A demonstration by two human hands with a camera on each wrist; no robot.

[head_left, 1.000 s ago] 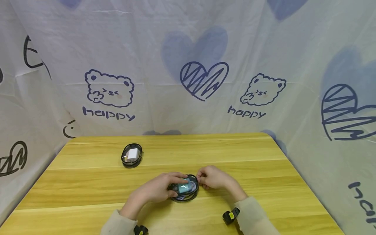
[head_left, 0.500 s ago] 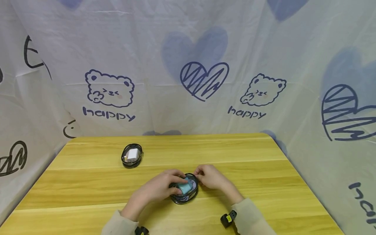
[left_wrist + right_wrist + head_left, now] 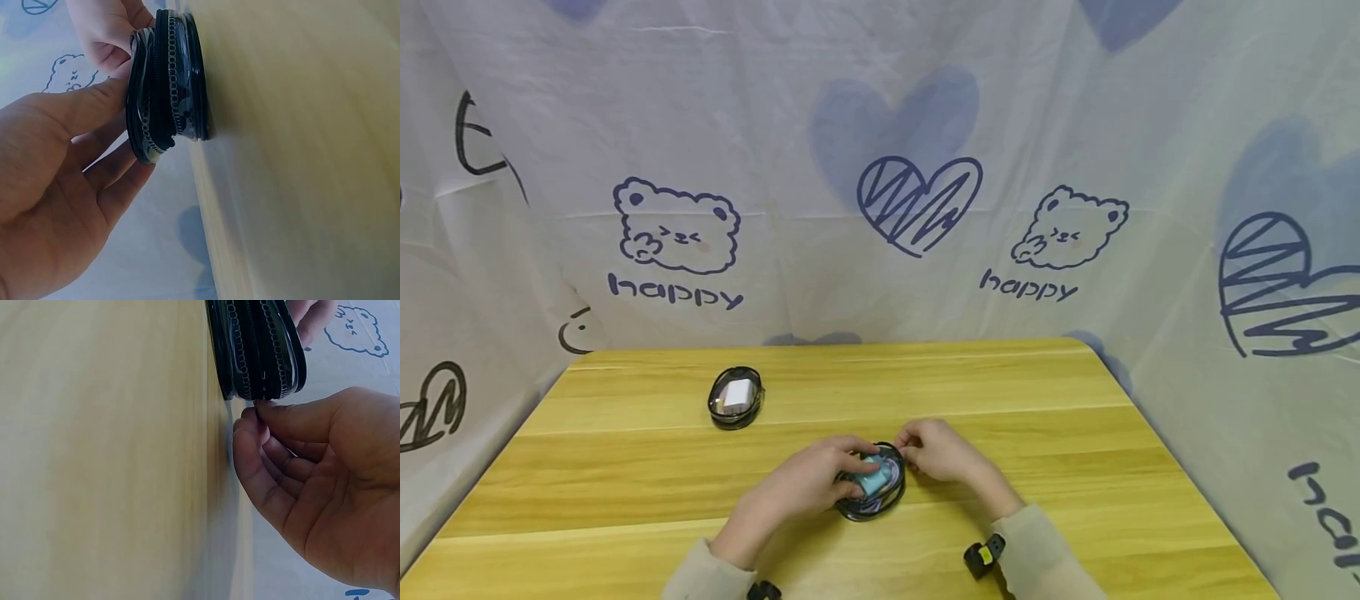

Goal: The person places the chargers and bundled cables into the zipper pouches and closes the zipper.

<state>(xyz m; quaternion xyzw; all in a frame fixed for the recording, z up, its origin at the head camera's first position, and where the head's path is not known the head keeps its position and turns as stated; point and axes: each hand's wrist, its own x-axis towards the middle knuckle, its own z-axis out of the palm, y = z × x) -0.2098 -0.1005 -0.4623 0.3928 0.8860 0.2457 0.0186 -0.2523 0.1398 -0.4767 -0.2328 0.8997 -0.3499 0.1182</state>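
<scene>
Wooden table (image 3: 1000, 392), near edge, middle: round zip pouch (image 3: 874, 483) lies flat between both hands; left hand (image 3: 805, 483) grips its rim, right hand (image 3: 942, 454) pinches the zip opposite

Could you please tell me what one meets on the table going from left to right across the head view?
Closed pouch with a white item inside → left hand → black-rimmed clear pouch in both hands → right hand.
</scene>
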